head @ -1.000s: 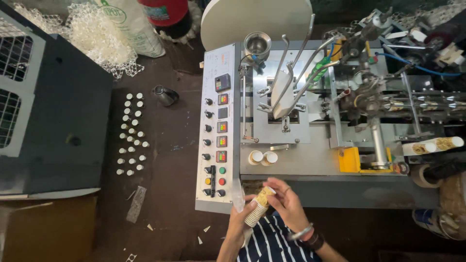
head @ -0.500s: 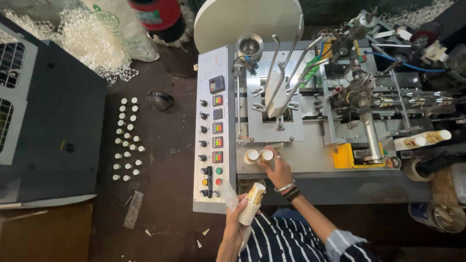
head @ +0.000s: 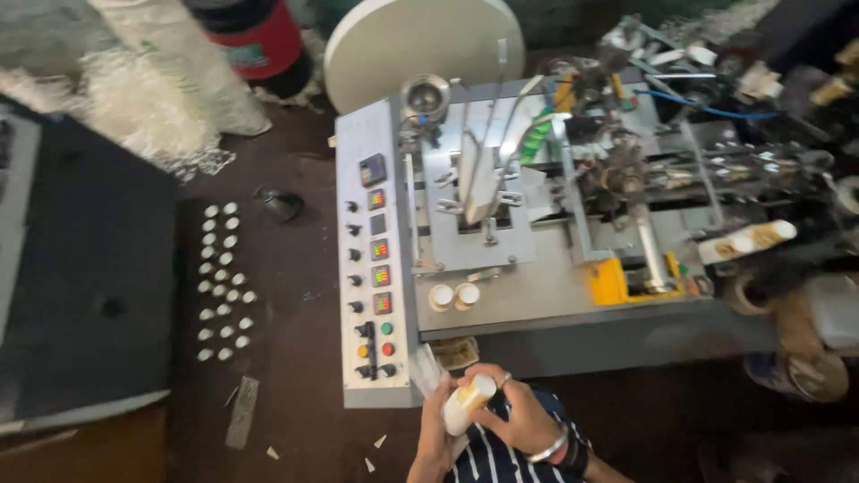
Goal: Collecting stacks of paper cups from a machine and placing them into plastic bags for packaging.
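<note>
I hold a stack of small paper cups (head: 466,402) in front of my chest, tilted, white rim up. My left hand (head: 436,420) grips the stack from below, and a clear plastic sleeve (head: 426,371) hangs by it. My right hand (head: 514,410) closes over the stack's upper side; a bracelet and a watch sit on that wrist. Just above my hands two single paper cups (head: 453,296) stand on the grey deck of the cup-forming machine (head: 546,286).
The machine's control panel (head: 374,259) with knobs and coloured buttons runs down its left side. Several white cups (head: 222,282) stand in rows on the dark floor. A black cabinet (head: 80,295) is at left; sacks of plastic scrap (head: 143,107) lie behind.
My right hand has come back from the two cups on the deck and closed on the stack. The view has shifted right and closer.
</note>
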